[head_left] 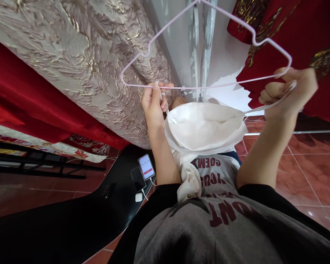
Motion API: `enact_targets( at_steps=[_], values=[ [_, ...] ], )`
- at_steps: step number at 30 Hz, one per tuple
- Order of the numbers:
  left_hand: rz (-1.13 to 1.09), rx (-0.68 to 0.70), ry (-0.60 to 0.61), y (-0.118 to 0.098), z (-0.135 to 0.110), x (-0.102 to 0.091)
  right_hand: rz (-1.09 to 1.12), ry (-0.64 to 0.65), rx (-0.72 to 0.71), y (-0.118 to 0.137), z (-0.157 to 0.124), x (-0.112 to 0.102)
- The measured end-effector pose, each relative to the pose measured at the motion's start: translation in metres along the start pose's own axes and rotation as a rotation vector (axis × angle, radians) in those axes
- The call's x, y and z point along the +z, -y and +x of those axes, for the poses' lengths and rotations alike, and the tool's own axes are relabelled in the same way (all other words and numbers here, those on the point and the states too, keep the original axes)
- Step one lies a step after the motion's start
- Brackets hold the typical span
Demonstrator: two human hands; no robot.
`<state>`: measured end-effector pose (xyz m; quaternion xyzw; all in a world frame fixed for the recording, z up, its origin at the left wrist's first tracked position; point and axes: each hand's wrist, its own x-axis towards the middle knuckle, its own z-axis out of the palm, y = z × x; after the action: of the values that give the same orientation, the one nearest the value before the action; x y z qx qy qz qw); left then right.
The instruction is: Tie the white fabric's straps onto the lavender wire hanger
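Note:
A pale lilac clothes hanger (209,87) spans the space in front of me, its straight lower bar towards me. My left hand (154,101) pinches that bar near its left end. Closed around the hanger's right corner, my right hand (294,90) also grips a thin white strap (272,106). The strap runs down to a white cloth garment (206,128), which hangs below the bar against my front. Beside my left fingers, the garment's other top corner is partly hidden. A gathered white cloth piece (190,181) rests against my shirt.
Cream-gold textured fabric (90,69) hangs close on the left, with red cloth (44,99) beyond. A red embroidered garment (286,40) hangs at the right. Two phones (146,167) and a small white case (139,197) lie on a black surface (71,220).

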<state>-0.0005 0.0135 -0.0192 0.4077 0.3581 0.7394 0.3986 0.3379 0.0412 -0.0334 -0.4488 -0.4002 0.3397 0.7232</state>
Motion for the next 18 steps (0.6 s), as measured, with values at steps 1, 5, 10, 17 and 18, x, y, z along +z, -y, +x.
enact_targets(
  at_steps=[1, 5, 10, 17, 18],
  values=[
    [0.001, -0.012, -0.007, 0.0, 0.001, -0.001, -0.013, 0.06, -0.005, 0.0, 0.003, -0.008],
    [0.014, -0.037, -0.034, 0.003, 0.002, -0.003, -0.07, 0.138, -0.026, 0.005, 0.005, -0.025],
    [-0.006, 0.046, 0.045, 0.006, 0.002, -0.006, -0.091, 0.189, 0.03, 0.043, -0.028, -0.02],
    [-0.002, 0.077, 0.048, 0.003, 0.0, -0.003, -0.263, 0.214, -0.081, 0.055, -0.04, -0.046],
    [-0.002, 0.072, 0.032, 0.001, -0.001, -0.001, -0.295, 0.205, -0.116, 0.052, -0.038, -0.055]
  ],
)
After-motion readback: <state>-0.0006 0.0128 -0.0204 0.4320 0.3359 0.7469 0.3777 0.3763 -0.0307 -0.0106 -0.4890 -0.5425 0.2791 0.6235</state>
